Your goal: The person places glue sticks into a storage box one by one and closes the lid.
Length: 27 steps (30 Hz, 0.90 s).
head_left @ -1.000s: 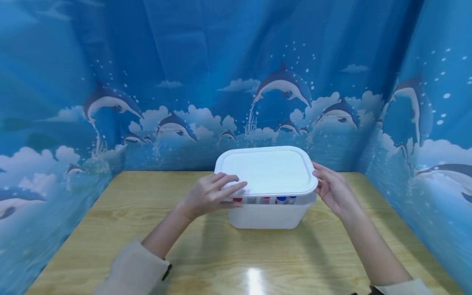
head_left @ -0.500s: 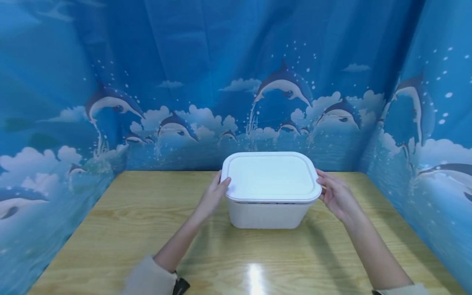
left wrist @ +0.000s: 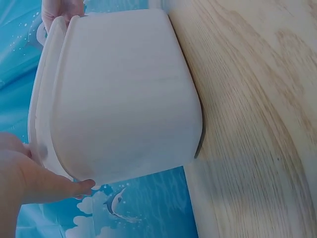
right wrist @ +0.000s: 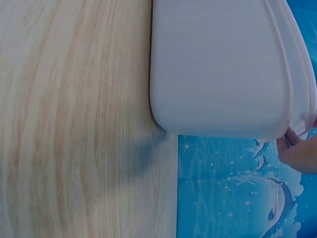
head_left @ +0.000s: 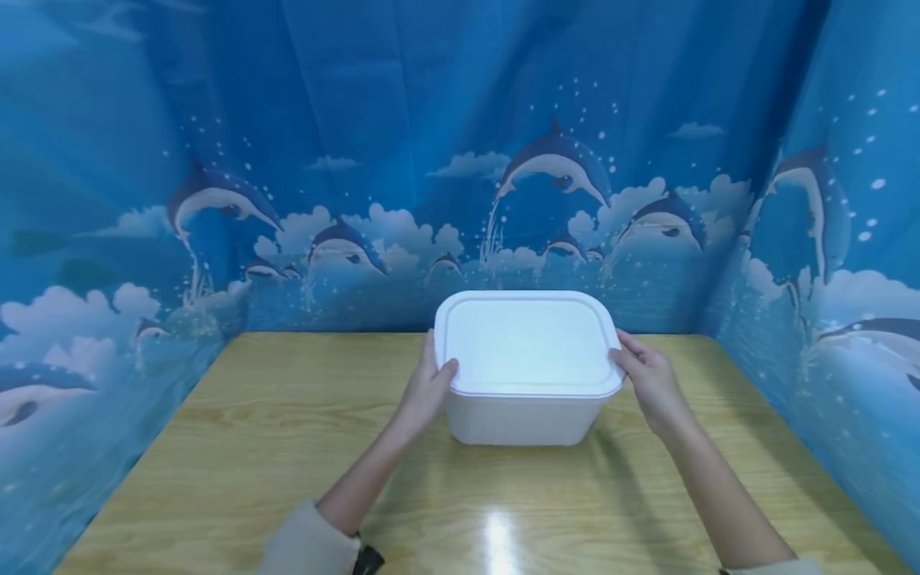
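A white rectangular lid (head_left: 528,339) with rounded corners covers the top of a white plastic storage bin (head_left: 521,421). My left hand (head_left: 424,391) grips the lid's left end, thumb on the top near the front corner. On the opposite end, my right hand (head_left: 650,383) pinches the lid's edge with the thumb above and fingers beneath. From the left wrist, the bin's side wall (left wrist: 124,94) shows, with the lid's edge (left wrist: 39,94) close along its rim. The lid hides whatever is inside the bin.
The bin stands on a light wood-grain table (head_left: 287,447). A blue curtain (head_left: 402,160) printed with dolphins and clouds hangs behind the table and along both sides.
The lid has come down over the bin's front, hiding the red and blue items glimpsed earlier. My left hand has shifted from the front left corner to the left end, and my right thumb onto the lid.
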### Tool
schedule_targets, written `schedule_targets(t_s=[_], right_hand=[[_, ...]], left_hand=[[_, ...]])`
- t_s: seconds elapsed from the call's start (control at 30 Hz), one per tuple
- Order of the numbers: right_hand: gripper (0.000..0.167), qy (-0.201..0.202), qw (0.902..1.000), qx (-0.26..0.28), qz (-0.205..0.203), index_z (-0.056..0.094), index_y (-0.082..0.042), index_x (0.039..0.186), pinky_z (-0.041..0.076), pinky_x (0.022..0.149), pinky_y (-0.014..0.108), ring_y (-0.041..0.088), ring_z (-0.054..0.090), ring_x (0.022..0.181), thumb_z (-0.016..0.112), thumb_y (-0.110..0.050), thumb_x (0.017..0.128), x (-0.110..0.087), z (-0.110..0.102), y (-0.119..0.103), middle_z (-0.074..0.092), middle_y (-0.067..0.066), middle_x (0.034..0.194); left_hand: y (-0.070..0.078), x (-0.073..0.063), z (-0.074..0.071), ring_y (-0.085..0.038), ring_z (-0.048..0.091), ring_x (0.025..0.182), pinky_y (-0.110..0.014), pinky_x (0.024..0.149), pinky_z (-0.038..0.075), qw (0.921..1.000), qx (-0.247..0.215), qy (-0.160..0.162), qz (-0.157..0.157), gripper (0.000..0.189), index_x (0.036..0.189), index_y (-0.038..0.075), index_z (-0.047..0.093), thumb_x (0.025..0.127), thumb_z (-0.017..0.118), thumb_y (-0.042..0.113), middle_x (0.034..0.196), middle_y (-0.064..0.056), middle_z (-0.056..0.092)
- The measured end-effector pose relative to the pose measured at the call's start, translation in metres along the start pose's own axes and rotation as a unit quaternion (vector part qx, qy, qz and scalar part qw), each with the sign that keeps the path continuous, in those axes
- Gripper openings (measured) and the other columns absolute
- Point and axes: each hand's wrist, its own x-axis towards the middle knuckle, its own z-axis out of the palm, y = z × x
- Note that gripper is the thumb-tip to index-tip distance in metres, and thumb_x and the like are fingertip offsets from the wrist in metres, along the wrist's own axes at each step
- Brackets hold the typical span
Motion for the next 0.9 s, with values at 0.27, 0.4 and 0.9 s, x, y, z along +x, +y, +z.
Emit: schedule_targets(t_s=[0.27,0.4,0.9], right_hand=[[0.053,0.029,0.9965,-0.079,0.007,0.024,0.001,0.142,0.03,0.102,0.038,0.03,0.031,0.129,0.043,-0.018,0.097,0.002,0.004,0.001,0.028,0.02,0.143],[0.054,0.015,0.9939,-0.108,0.021,0.021,-0.001,0.144,0.028,0.103,0.043,0.032,0.027,0.13,0.041,-0.02,0.098,0.004,0.004,0.003,0.023,0.02,0.146],[0.054,-0.012,0.9883,-0.146,0.042,0.017,0.0,0.144,0.027,0.103,0.045,0.035,0.024,0.131,0.039,-0.02,0.098,0.013,0.006,0.014,0.019,0.022,0.146]], left_hand=[[0.004,0.003,0.003,-0.025,0.005,0.136,-0.041,0.108,0.009,0.9997,0.004,0.002,-0.022,0.063,0.147,0.006,-0.001,0.098,0.037,0.017,0.152,-0.011,0.002],[0.004,0.004,0.004,-0.027,0.007,0.136,-0.041,0.108,0.01,0.9993,0.021,0.008,-0.031,0.063,0.146,0.003,0.001,0.097,0.038,0.017,0.151,-0.014,0.004],[-0.002,0.009,0.005,-0.029,0.019,0.134,-0.042,0.107,0.016,0.9963,0.062,0.015,-0.057,0.062,0.147,0.007,0.007,0.095,0.04,0.015,0.149,-0.015,0.018]])
